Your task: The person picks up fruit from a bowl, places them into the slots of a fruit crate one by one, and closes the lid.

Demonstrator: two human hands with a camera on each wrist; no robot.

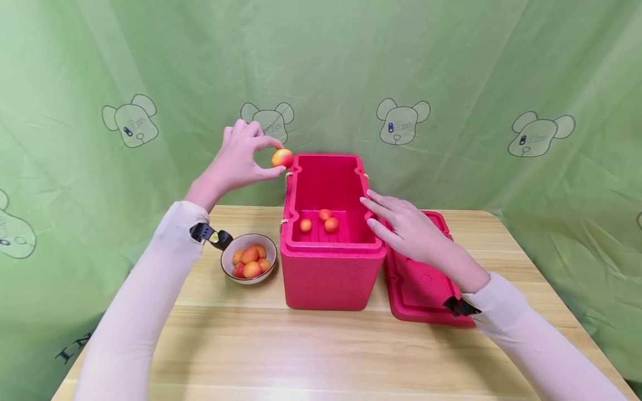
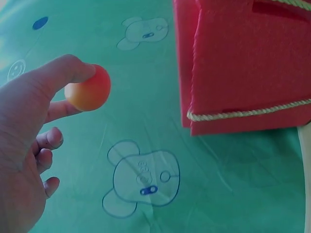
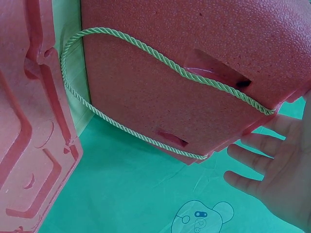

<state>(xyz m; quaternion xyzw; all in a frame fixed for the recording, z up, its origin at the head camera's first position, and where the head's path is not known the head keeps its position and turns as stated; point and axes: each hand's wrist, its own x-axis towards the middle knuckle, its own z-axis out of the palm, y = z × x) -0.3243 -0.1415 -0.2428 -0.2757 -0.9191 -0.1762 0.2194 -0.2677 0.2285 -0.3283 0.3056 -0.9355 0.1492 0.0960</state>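
Note:
Between thumb and forefinger my left hand (image 1: 241, 159) pinches a red-yellow apricot-like fruit (image 1: 282, 158), raised near the back left rim of a red foam box (image 1: 333, 278). In the left wrist view the same fruit (image 2: 90, 90) is held apart from the box wall (image 2: 243, 68). Inside the box lie three more fruits (image 1: 331, 224) on its floor. My right hand (image 1: 411, 225) rests with extended fingers at the box's right rim. In the right wrist view its fingers (image 3: 255, 162) are at the rim, near a rope handle (image 3: 131, 131).
A white bowl (image 1: 273, 267) with several similar fruits stands left of the box. The red lid (image 1: 426, 284) lies on the wooden table (image 1: 241, 345) to the right, under my right forearm. A green curtain (image 1: 331, 67) with bear drawings hangs behind.

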